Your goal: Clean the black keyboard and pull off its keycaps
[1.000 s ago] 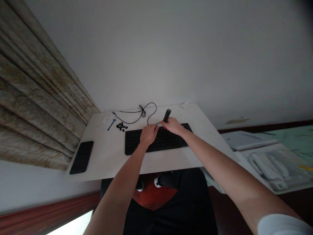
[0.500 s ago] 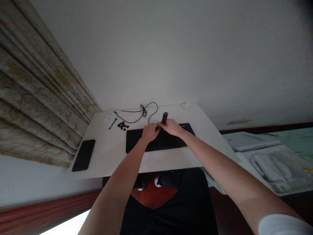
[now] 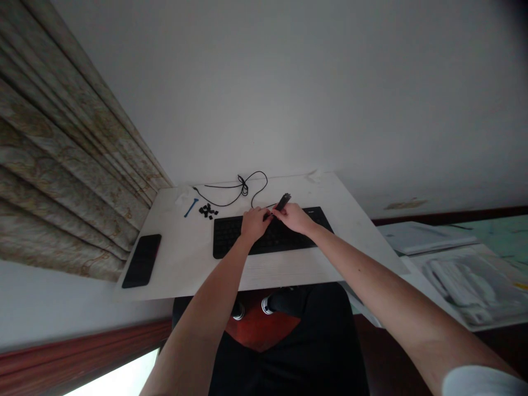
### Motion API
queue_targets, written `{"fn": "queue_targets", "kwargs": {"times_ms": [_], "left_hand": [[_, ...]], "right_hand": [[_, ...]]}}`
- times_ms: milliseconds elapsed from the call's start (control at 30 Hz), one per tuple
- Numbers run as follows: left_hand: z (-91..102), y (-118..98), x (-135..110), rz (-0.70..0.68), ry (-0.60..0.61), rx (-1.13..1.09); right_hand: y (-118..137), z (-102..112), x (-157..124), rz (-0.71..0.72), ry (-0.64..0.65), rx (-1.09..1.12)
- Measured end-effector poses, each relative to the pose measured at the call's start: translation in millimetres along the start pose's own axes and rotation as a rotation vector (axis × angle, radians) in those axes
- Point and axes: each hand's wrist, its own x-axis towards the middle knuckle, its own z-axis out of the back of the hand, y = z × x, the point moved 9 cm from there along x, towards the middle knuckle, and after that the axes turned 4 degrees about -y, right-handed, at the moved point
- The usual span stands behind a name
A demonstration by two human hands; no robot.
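A black keyboard (image 3: 233,236) lies on the white desk (image 3: 185,264), and both my hands rest at its top edge. My right hand (image 3: 293,218) is shut on a small dark stick-shaped tool (image 3: 282,202), whose upper end tilts up and to the right. My left hand (image 3: 254,224) curls over the top keys, its fingertips close to the tool's lower end. Whether those fingers hold anything is hidden. Left of the keyboard lie a small pile of black keycaps (image 3: 208,210) and a blue plastic tool (image 3: 190,207).
A looped black cable (image 3: 243,190) lies behind the keyboard. A black phone (image 3: 142,260) sits at the desk's front left corner. Curtains (image 3: 53,165) hang at the left, a wall rises behind, and papers (image 3: 466,283) lie on a lower surface at the right.
My hands have drawn closer together over the keyboard. The dark tool has gone from nearly upright to leaning right.
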Motion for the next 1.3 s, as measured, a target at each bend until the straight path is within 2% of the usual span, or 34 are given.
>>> {"fn": "queue_targets", "kwargs": {"times_ms": [167, 333, 433, 533, 667, 733, 1067, 1300], "left_hand": [[-0.1, 0.2, 1.2, 0.004, -0.006, -0.001], [0.0, 0.7, 2.2, 0.001, -0.016, -0.004], [0.4, 0.6, 2.0, -0.006, -0.020, -0.003], [-0.3, 0.9, 1.5, -0.006, -0.007, 0.003], [-1.1, 1.0, 1.0, -0.005, 0.009, 0.010], [-0.9, 0.4, 0.9, -0.010, 0.009, -0.002], [-1.2, 0.6, 0.6, -0.015, 0.004, -0.020], [0.3, -0.1, 0.1, -0.006, 0.006, -0.029]], "right_hand": [[2.2, 1.7, 1.6, -0.009, -0.037, -0.013], [-8.7, -0.4, 14.3, -0.162, -0.027, -0.088], [-14.6, -2.0, 19.0, -0.227, -0.046, -0.055], [-12.7, -2.3, 17.1, -0.188, -0.061, -0.013], [0.2, -3.9, 7.9, -0.014, 0.006, -0.038], [2.8, -2.7, 4.1, 0.030, 0.020, -0.042], [-5.6, -3.7, 2.2, 0.006, -0.001, 0.086], [-3.0, -0.5, 1.7, -0.034, -0.011, 0.044]]}}
